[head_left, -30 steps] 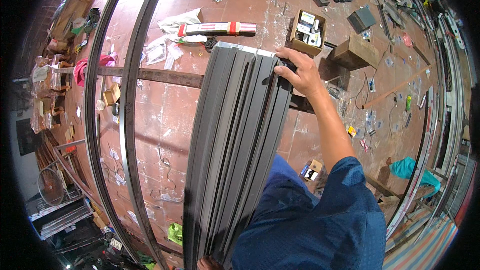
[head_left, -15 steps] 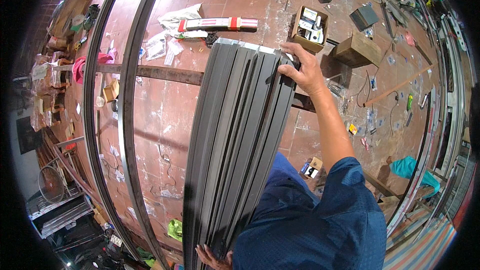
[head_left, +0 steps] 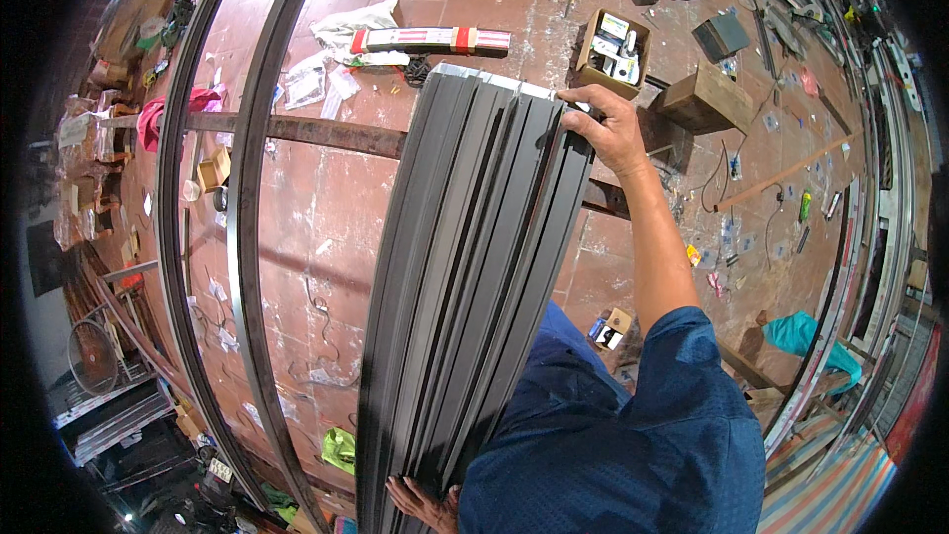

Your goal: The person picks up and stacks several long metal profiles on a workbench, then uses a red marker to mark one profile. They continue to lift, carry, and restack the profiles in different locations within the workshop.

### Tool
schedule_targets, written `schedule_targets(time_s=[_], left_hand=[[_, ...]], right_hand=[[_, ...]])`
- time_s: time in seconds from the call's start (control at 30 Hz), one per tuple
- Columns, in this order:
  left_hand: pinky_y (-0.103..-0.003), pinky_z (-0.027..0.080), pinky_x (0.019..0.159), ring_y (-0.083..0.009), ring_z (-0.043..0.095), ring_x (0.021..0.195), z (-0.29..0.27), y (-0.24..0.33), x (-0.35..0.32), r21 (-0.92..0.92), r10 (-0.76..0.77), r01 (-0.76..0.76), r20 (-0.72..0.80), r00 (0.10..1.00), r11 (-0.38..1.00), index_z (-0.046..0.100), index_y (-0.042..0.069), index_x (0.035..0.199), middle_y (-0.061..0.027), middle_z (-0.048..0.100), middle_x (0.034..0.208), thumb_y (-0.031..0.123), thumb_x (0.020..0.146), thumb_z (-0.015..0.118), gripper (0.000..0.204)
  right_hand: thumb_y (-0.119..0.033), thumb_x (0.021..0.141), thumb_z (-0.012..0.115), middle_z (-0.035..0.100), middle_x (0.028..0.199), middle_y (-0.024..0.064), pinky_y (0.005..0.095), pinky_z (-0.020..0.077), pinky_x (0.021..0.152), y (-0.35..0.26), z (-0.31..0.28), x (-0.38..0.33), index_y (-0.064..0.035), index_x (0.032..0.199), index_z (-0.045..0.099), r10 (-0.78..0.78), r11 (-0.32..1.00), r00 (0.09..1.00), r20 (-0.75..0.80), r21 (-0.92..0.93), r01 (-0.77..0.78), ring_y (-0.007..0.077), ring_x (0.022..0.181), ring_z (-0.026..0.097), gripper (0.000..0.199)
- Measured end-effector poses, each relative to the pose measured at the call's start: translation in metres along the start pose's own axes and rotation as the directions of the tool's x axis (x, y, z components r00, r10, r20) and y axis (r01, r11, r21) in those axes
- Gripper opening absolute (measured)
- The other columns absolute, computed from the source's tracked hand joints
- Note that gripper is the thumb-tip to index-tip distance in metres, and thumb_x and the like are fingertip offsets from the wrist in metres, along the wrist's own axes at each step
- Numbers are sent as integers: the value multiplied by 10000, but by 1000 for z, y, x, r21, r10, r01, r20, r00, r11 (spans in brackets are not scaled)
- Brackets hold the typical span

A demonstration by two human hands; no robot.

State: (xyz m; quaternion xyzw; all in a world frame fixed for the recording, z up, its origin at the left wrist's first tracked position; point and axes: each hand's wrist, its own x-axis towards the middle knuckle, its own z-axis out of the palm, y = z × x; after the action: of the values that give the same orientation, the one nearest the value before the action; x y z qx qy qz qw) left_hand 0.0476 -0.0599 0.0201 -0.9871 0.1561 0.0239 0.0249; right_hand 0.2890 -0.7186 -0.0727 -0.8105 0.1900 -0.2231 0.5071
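A long stack of dark grey metal profiles (head_left: 450, 237), grooved along its length, stretches away in front of me. Its far end shows a pale strip. At the far right corner my right hand (head_left: 611, 131) is closed on the outermost profile, thumb on top and forefinger at the end face. Near the bottom of the view my left hand (head_left: 425, 504) lies on the stack close to my body, its fingers stretched out over the profiles. Part of the left hand is hidden by my dark blue shirt (head_left: 613, 435).
A rusty steel crossbar (head_left: 326, 133) runs beneath the stack. Two long dark bars (head_left: 247, 198) cross it at the left. An open carton (head_left: 615, 49), a wooden box (head_left: 702, 99) and a red-banded package (head_left: 432, 41) sit on the littered tiled floor. Long profiles line the right side.
The far end of the stack sits slightly higher in view. My right hand has shifted a little to the right, its thumb now nearer the forefinger. My left hand stays on the stack.
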Motion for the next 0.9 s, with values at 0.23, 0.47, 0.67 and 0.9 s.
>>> schedule_targets(time_s=[0.23, 0.47, 0.67, 0.9], left_hand=[[-648, 310, 1179, -526, 429, 1433, 7, 7, 0, -75, -157, 158, 24, 987, 985, 553, 34, 1476, -283, 457, 1577, 774, 980, 479, 894], [-567, 255, 1228, -363, 429, 1494, -14, -7, 0, -172, -220, 217, 1, 975, 961, 586, 263, 1505, -141, 490, 1600, 720, 860, 685, 797], [-563, 253, 1228, -349, 418, 1496, 0, -4, -16, -347, -241, 199, -83, 967, 917, 534, 290, 1547, -129, 491, 1588, 671, 815, 750, 853], [-621, 309, 1209, -368, 425, 1516, 18, -6, -31, -581, -319, 58, -358, 878, 812, 534, 92, 1534, -176, 475, 1615, 611, 817, 772, 916]], right_hand=[[-192, 893, 844, 767, 1144, 58, 322, 553, 909, 14, 10, 8, -18, 1176, 778, 97, 980, 995, -15, -175, -98, 141, 1019, 682, 338], [-483, 1126, 412, 481, 1614, 206, 510, 337, 1239, 74, -27, 23, 14, 1540, 508, 54, 976, 986, 160, -215, -19, 386, 1469, 460, 654], [-429, 1124, 482, 515, 1578, 246, 493, 368, 1226, 6, 10, 5, 41, 1533, 518, -508, 724, 849, 146, -462, 512, 394, 1453, 495, 624], [-755, 977, 532, 380, 1651, 289, 607, 252, 1255, -227, 207, -283, 20, 1555, 481, -607, 634, 371, 703, 147, 759, 471, 1540, 336, 968]])
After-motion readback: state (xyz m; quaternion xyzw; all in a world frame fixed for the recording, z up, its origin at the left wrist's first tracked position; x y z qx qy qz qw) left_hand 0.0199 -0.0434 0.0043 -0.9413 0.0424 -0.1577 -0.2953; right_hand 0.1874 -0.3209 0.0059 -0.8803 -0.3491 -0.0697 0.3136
